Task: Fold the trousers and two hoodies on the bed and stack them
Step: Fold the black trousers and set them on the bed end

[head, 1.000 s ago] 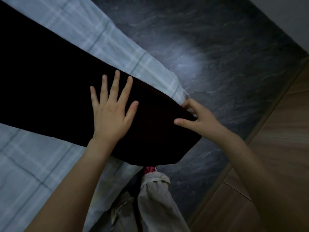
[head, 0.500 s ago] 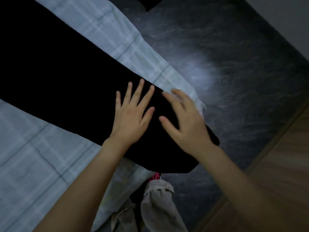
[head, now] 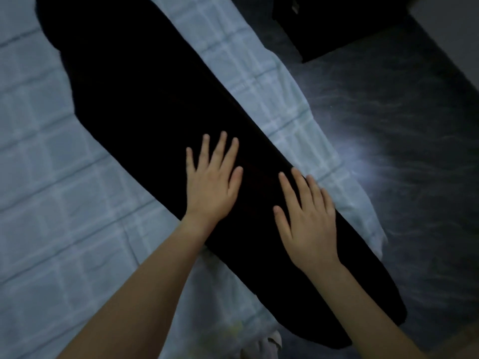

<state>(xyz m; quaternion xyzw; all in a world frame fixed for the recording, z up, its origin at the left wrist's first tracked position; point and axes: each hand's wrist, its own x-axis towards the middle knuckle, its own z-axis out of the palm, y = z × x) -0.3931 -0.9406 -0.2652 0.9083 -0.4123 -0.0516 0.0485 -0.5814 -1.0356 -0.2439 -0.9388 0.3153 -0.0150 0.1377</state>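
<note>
- Two bare hands lie palm-down on one long pair of soft black trousers (head: pixel 160 104), side by side and apart from each other.
- Left hand (head: pixel 211 185): flat, fingers straight and fanned out, thumb angled towards the right hand. It rests near the trousers' nearer edge, and its wrist crosses that edge above the sheet.
- Right hand (head: pixel 308 218): flat as well, fingers straight and lying closer together, pointing up and to the left. Its little-finger side runs along the trousers' far edge, just beside the sheet.
- Neither hand curls round or pinches the cloth; both press on it with straight fingers.
- Trousers: they stretch as a wide dark band across the bed (head: pixel 64 203), running diagonally from the upper left to the lower right. Their upper part is broader, with an uneven outline on its left side. Their lower end passes the bed's corner and sits over the floor.
- Bed: covered by a pale blue sheet with a checked pattern of lighter lines, slightly wrinkled near the corner.
- Dark grey marbled floor (head: pixel 414 242): it fills the right side, with a bright patch of reflected light (head: pixel 363 167) near the bed's edge.
- Dark boxy object (head: pixel 337 27): it stands on the floor at the top; too dim to make out further.
- Pale grey crumpled cloth (head: pixel 264 345): it shows at the bottom edge, below the bed's corner.
</note>
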